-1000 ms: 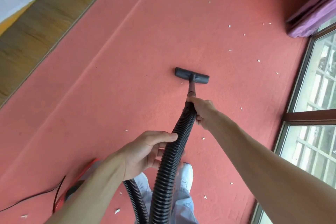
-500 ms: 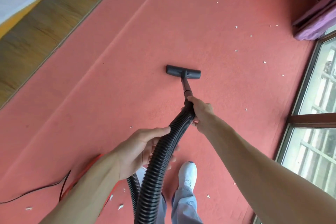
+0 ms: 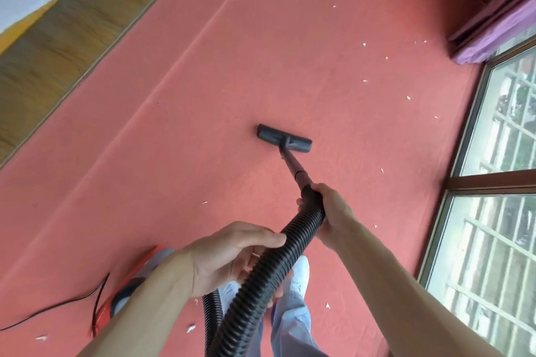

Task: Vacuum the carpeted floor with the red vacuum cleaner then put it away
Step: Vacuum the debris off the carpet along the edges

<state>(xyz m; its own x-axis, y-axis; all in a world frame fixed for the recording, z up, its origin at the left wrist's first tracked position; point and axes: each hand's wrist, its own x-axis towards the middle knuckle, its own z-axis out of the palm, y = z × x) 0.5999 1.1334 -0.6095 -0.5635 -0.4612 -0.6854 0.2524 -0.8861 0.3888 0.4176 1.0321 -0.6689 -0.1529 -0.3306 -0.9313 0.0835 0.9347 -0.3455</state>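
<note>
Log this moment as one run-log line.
step: vacuuming | left hand: grips hose | right hand: grips hose end at wand | floor head: flat on carpet | paper scraps: scattered toward window

The single wide-angle view sits on the person's head and looks forward and steeply down, with the left hand (image 3: 229, 258) and right hand (image 3: 333, 209) on the hose (image 3: 304, 226) close beneath it, the carpet (image 3: 203, 95) farther off, and a window (image 3: 499, 139) at the right edge.
</note>
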